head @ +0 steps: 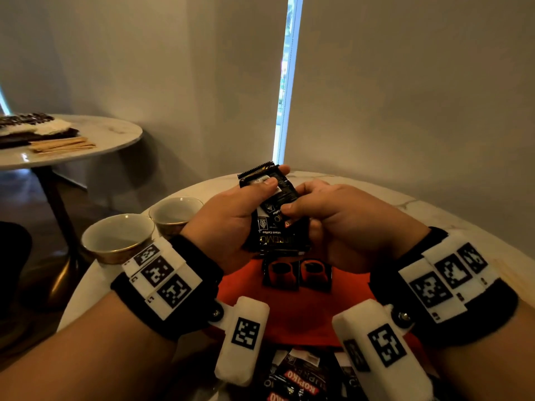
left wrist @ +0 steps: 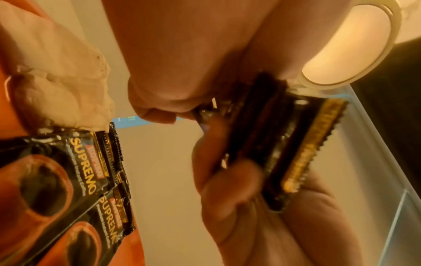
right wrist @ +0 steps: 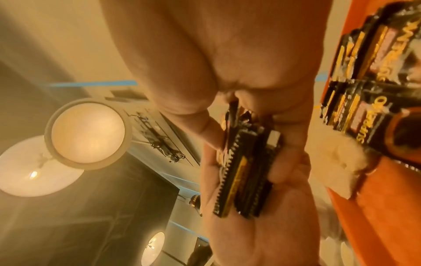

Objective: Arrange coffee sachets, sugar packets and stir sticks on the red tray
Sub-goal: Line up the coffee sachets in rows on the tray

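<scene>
Together above the red tray (head: 246,287), both hands, left (head: 231,221) and right (head: 344,224), clamped on a stack of Kopiko Supremo coffee sachets (head: 275,215).

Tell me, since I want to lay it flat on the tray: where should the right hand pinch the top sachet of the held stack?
Pinch the sachet's lower right edge, coming from the right: the left hand covers its left side and its thumb pins the top, leaving that edge free beside the right hand.
</scene>
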Demonstrator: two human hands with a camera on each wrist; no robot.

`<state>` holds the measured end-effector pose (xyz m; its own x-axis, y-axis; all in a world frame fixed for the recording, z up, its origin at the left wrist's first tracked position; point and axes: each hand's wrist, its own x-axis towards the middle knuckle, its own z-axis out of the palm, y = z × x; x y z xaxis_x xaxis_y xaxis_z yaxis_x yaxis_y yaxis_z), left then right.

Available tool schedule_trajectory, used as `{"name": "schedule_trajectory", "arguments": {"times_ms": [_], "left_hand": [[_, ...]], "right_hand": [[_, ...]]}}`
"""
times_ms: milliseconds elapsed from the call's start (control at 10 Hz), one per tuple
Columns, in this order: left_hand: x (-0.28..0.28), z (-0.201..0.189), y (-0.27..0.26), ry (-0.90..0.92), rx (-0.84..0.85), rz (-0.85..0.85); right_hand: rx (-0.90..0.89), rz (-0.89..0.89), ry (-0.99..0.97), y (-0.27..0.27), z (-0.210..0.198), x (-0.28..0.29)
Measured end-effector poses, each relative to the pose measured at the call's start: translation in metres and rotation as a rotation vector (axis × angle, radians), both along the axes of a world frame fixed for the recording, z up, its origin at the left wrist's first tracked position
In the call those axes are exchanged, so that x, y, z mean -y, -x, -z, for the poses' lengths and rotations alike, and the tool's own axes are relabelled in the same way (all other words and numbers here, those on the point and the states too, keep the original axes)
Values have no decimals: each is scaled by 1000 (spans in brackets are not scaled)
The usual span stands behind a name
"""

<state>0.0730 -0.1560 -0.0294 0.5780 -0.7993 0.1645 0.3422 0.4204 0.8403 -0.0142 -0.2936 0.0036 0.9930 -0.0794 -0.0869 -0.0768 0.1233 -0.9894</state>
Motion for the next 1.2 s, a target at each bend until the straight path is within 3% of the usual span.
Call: {"name": "schedule_trajectory", "arguments": {"times_ms": [200, 300, 500, 600, 800, 1100, 1200], "left_hand": [[0, 6, -5, -78, 177, -104], [-2, 0, -10, -85, 119, -215], [-13, 5, -31, -202, 299, -398], [-10, 2, -30, -189, 209, -391], [-8, -15, -18, -326, 101, -459], [-5, -30, -36, -1122, 616, -441], [2, -28, -37, -1283, 753, -409]], "right_hand": [[-5, -67, 17, 1, -2, 8], [49, -23, -45, 3, -7, 27], [17, 454, -231, 0, 15, 82], [-87, 566, -253, -2, 34, 96], [-219, 536, -345, 2, 54, 107], [-212, 493, -369, 5, 57, 110], [-213, 477, -377, 7, 57, 108]]}}
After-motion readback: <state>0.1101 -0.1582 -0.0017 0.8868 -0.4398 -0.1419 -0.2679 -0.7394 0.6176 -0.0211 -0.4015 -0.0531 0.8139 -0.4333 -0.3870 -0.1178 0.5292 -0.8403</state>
